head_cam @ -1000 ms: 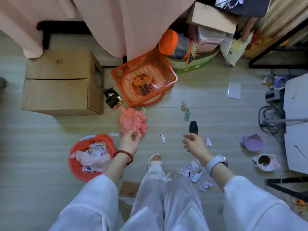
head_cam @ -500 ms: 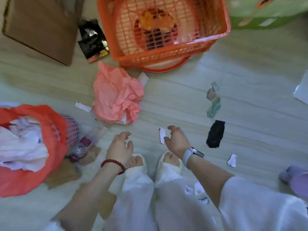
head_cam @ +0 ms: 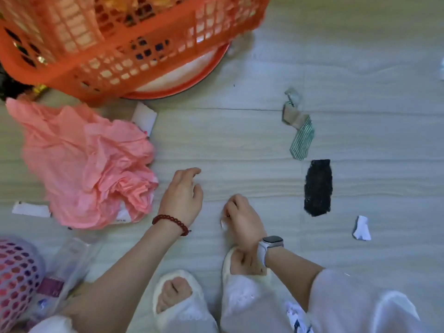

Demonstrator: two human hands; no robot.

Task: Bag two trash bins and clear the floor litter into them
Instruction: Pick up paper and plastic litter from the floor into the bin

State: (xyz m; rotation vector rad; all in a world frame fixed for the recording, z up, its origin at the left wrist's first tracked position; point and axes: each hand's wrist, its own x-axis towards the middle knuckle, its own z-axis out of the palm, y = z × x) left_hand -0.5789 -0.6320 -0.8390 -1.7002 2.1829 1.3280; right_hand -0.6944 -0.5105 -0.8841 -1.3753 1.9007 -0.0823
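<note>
An orange lattice bin (head_cam: 134, 56) stands at the top on a round orange lid. Just below it, on the floor, lies a crumpled pink plastic bag (head_cam: 84, 164). The edge of a pink mesh bin (head_cam: 16, 280) shows at the lower left. My left hand (head_cam: 182, 195), with a red bead bracelet, hovers just right of the bag, its fingers loosely curled and holding nothing. My right hand (head_cam: 240, 217), with a watch on the wrist, is low over the floor with curled fingers that pinch a small white paper scrap (head_cam: 223, 223).
Litter lies on the pale wood floor: a black scrap (head_cam: 318, 187), a green striped wrapper (head_cam: 301, 138), a white scrap (head_cam: 361, 228), white paper pieces (head_cam: 30, 209) and a clear plastic wrapper (head_cam: 64, 272). My slippered feet (head_cam: 177, 299) are at the bottom.
The camera has dropped closer to the floor. My right hand has closed on the white scrap beside it; my left hand has moved up, next to the pink bag.
</note>
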